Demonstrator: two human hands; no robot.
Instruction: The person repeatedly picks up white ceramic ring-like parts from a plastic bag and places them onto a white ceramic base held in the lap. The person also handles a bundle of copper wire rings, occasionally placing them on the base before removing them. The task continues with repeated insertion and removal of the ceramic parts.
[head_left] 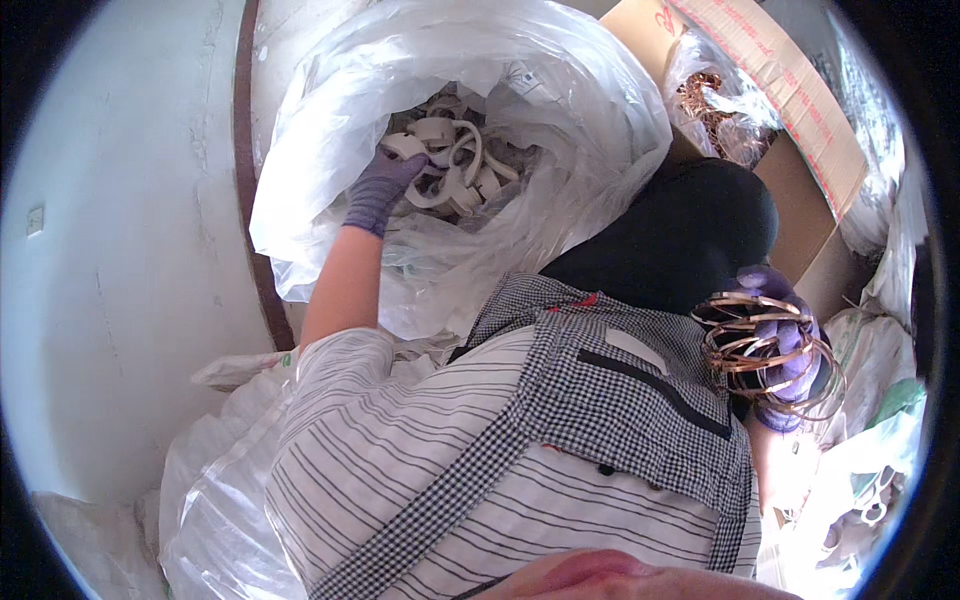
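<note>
My left hand (385, 185), in a purple knit glove, reaches into a big clear plastic bag (330, 120). Its fingers close on a white plastic ring piece (404, 146) at the top of a heap of similar white ring-shaped parts (462, 185). The fingertips are partly hidden among the parts. At the right, my right hand (790, 345), gloved in purple too, is closed around a bunch of thin copper-coloured metal rings (745, 345). Several of these rings hang loosely around its fingers, beside my dark-trousered knee.
An open cardboard box (790, 100) stands at the upper right, holding a plastic bag with copper-coloured pieces (705, 100). More plastic sacks (225, 480) lie at the lower left. A bag with small ring-shaped parts (865, 510) is at the lower right. A pale wall (130, 250) rises on the left.
</note>
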